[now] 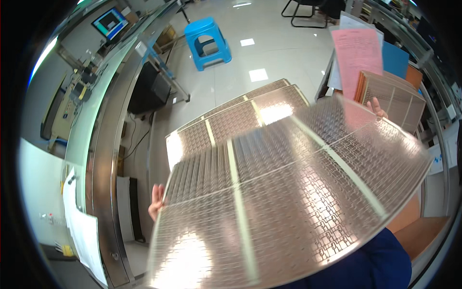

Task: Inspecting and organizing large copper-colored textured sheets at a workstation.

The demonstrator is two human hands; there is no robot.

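A large, shiny copper-coloured circuit board panel with a fine repeated pattern and pale strips is held tilted in front of me. My left hand grips its left edge; fingertips show beside the edge and the thumb is hidden. At the upper right edge my right hand is closed on the same panel, only its fingers showing. Just beyond it lies a second patterned panel, partly covered by the held one. Motion blurs the upper part of the held panel.
On the left runs a long glass-topped bench with a monitor. A blue stool stands on the floor ahead. To the right are a pink sheet, a blue board and a stack of smaller panels.
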